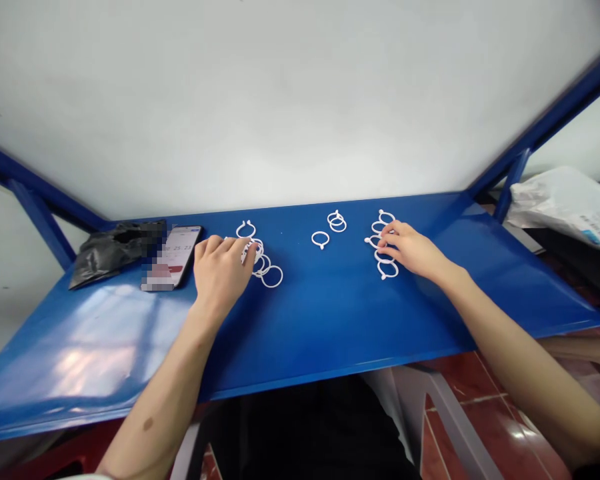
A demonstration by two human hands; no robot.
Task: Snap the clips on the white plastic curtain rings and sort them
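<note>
Left grip: curled over ring pile, left half of counter; pinch cannot be told.
Right grip: placed at ring column, right half; pinch cannot be told.
Loose rings: three, laid nearer back edge.
Phone: set toward left edge.

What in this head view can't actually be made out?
All in the head view:
- Pile of white rings: partly covered by the left hand; full count and grip hidden.
- Row of white rings: partly behind the right hand; grip unclear.
- Phone: pixelation hides part.
- White package: cut off by the right edge; label print too small.
</note>
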